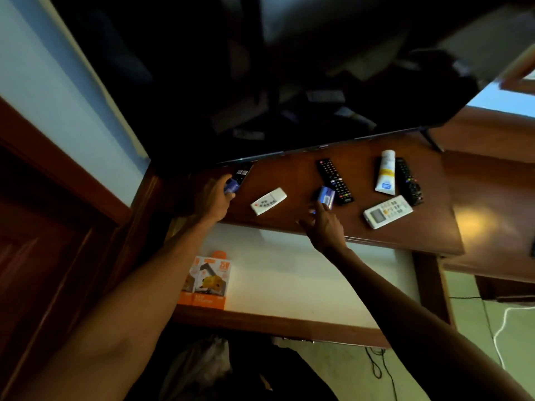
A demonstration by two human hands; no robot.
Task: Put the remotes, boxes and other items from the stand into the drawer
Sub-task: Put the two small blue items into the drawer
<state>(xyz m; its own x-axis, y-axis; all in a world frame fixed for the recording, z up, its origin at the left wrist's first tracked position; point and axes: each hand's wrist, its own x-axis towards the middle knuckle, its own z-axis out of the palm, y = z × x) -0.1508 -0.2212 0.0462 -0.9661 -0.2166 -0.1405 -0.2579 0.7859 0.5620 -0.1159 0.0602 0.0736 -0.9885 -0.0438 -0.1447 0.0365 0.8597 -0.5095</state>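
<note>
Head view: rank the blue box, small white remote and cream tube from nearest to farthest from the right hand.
From the right hand:
1. Blue box, at its fingertips.
2. Small white remote, to its left.
3. Cream tube, far right, by the TV.

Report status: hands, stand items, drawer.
Left hand closing on a small blue box; right hand at another blue box. Five remotes and a tube on the stand. Drawer open, orange boxes inside. Nothing blocking.
</note>
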